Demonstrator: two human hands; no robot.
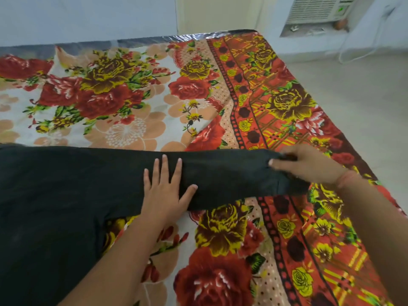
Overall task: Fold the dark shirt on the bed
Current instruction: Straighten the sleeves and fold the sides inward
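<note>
The dark shirt [66,195] lies spread over the left and middle of the bed [132,96], its body at the lower left and one long sleeve stretched out to the right. My left hand [165,191] presses flat on that sleeve, fingers straight and spread. At the sleeve's right end my right hand [309,165] pinches the cuff between thumb and fingers, close to the bed's right side.
A floral sheet in red, yellow and cream covers the bed. Its right edge [353,138] drops to a pale tiled floor [353,89]. A window air conditioner [318,8] sits in the far wall at the upper right, with a white cable [344,51] hanging below it.
</note>
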